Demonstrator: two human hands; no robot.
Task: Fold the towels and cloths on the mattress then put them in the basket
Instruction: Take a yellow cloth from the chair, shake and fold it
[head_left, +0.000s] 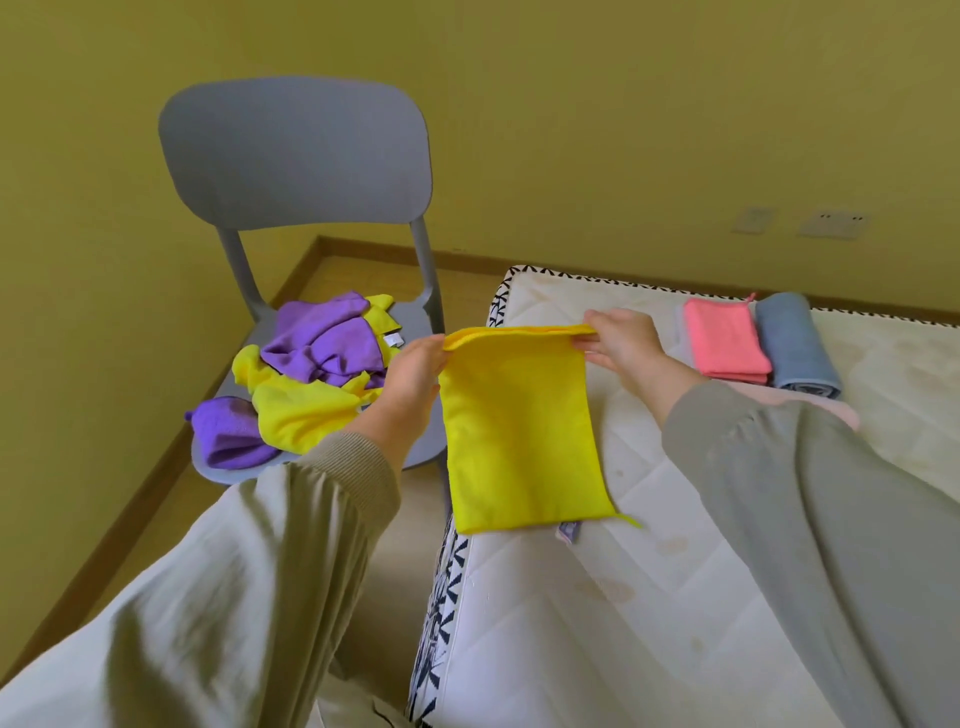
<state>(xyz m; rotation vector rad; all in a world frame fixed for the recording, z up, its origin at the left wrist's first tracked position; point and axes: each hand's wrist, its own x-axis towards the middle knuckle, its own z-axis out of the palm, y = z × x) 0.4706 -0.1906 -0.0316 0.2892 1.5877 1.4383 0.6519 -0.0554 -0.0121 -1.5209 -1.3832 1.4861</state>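
A person's left hand (413, 366) and right hand (626, 345) hold up a folded yellow cloth (519, 431) by its top edge, one hand at each upper corner. The left fingers (435, 349) are clamped on the left corner and the right fingers (597, 357) pinch the right one, so the edge is stretched between them. The cloth hangs flat below the hands as an upright rectangle. Its lower edge reaches the near side of a white quilted mattress (675, 597), though whether it touches cannot be told.

Farther back on the mattress, beyond the right hand, a folded pink cloth (724, 345) lies just beside a folded blue-grey towel (797, 345).

Left of the mattress stands a grey plastic chair (296, 156). A loose pile of purple and yellow cloths (306, 374) is heaped on its seat, behind the left hand.

The floor (130, 493) is wood with a wooden skirting board, and the walls are yellow-green, with wall sockets (831, 223) above the mattress. Both arms wear pale long sleeves.
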